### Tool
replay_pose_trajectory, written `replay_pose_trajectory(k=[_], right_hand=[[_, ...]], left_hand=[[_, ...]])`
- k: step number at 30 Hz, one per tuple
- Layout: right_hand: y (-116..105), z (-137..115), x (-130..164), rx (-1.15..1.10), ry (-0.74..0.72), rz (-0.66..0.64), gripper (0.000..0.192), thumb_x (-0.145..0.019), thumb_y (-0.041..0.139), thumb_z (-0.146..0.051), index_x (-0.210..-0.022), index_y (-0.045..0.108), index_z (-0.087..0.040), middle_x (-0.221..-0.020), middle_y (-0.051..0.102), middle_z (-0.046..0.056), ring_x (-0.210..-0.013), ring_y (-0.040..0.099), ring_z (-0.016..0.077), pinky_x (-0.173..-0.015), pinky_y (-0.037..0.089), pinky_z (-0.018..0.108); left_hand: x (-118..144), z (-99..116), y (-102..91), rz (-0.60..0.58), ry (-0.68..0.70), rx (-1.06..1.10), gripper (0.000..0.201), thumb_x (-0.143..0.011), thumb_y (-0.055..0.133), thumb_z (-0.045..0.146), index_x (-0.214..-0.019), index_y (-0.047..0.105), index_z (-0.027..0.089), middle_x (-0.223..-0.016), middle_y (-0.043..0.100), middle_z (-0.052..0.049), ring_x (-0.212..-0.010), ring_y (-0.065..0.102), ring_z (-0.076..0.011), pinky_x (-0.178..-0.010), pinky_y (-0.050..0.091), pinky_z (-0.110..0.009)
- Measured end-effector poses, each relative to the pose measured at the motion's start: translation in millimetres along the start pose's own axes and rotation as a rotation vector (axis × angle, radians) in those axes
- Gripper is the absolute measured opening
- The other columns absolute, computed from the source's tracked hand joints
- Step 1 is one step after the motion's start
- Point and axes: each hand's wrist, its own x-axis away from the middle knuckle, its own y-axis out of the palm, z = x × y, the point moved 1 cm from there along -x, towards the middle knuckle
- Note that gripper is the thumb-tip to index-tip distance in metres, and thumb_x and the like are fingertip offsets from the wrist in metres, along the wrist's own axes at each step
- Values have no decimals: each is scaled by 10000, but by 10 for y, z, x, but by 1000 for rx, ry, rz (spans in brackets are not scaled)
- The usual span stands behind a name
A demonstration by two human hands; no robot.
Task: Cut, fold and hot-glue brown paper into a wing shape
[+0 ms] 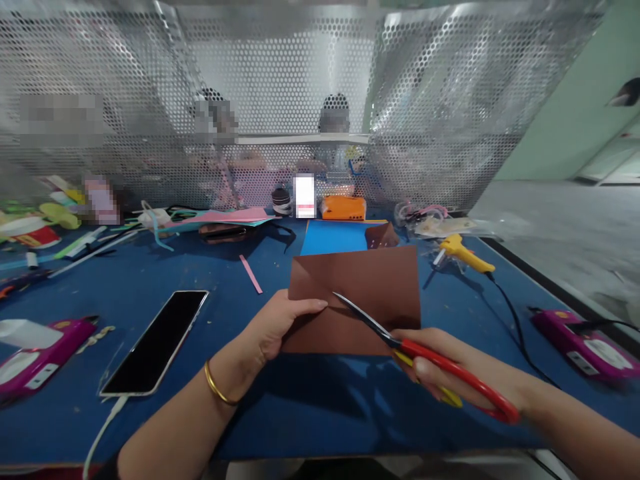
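- Left hand (pixel 280 327) gripped the lower left edge of the brown paper (pixel 356 300), thumb on top, fingers underneath; gold bangle (pixel 218 387) on that wrist.
- Right hand (pixel 453 373) was closed on the red-and-yellow handles of the scissors (pixel 400 343).
- Scissor blades were slightly parted, tips over the middle of the paper, pointing up and left toward the left thumb.
- Paper was held between the two hands, just above the blue surface (pixel 310 407), tilted toward the camera.
- Blue sheet (pixel 333 237) lay flat just beyond the paper; small brown scrap (pixel 383 235) sat on its right edge.
- Phone (pixel 157 341) lay face up, left of the left hand, white cable plugged into its near end.
- Pink strip (pixel 251 273) lay between phone and paper, farther out.
- Yellow glue gun (pixel 463 252) sat beyond the right hand, black cord trailing toward the near right.
- Magenta devices: one (pixel 585 343) right of the right hand, another (pixel 37 350) far left.
- Orange box (pixel 344 207) at the back against the perforated metal screen (pixel 320 100); people behind it, blurred.
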Motion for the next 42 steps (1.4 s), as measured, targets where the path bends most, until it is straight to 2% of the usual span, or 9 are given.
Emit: replay_pose_trajectory(k=[4, 11, 15, 22, 26, 32, 38, 42], right_hand=[[63, -66, -100, 5, -22, -8, 593, -874, 436, -757, -893, 539, -173, -652, 468, -27, -537, 440, 89, -466, 347, 207], [120, -171, -168, 122, -114, 66, 646, -893, 335, -777, -940, 570, -177, -652, 496, -7, -565, 460, 122, -506, 369, 252], [143, -159, -176, 166, -180, 118, 615, -905, 331, -758, -887, 556, -186, -685, 514, 6, -587, 445, 122, -531, 373, 256], [251, -46, -191, 95, -165, 151, 567, -908, 351, -739, -842, 507, -198, -689, 448, -17, -576, 389, 106, -490, 332, 231], [265, -41, -188, 81, -159, 169, 588, -892, 365, -762, -856, 523, -197, -695, 479, -6, -586, 407, 111, -488, 327, 234], [288, -34, -180, 30, -123, 148, 621, -863, 385, -797, -877, 531, -194, -629, 458, -30, -532, 394, 99, -459, 293, 234], [335, 76, -210, -46, -87, 164, 641, -838, 404, -822, -865, 505, -189, -549, 399, -69, -454, 330, 69, -410, 226, 228], [314, 94, -224, -62, -122, 128, 636, -832, 396, -831, -825, 469, -199, -539, 384, -79, -439, 321, 57, -395, 226, 215]], left_hand=[[-2, -62, 39, -47, 0, -9, 464, -591, 872, 246, -1029, 753, 148, -1010, 779, -110, -932, 735, -276, -812, 576, -332], [8, -74, 40, -41, 5, 14, 456, -603, 873, 266, -1030, 751, 162, -987, 784, -97, -925, 738, -272, -791, 579, -329], [15, -59, 37, -47, 30, 15, 455, -589, 886, 265, -1011, 757, 155, -998, 783, -102, -920, 739, -267, -785, 578, -317], [22, -46, 54, -37, 36, 14, 420, -594, 890, 266, -978, 763, 153, -931, 789, -90, -854, 741, -237, -756, 582, -297], [34, -41, 59, -28, 19, 7, 375, -586, 892, 268, -914, 767, 138, -900, 789, -93, -787, 738, -222, -709, 584, -286], [17, -52, 43, -44, 20, -3, 397, -602, 889, 277, -953, 763, 142, -942, 788, -96, -824, 739, -229, -742, 591, -302], [25, -43, 58, -34, 1, 0, 398, -583, 892, 265, -935, 761, 132, -905, 788, -98, -794, 737, -226, -721, 588, -300], [7, -17, 28, -60, 4, 5, 373, -653, 860, 314, -968, 760, 142, -906, 785, -103, -798, 737, -226, -740, 581, -314]])
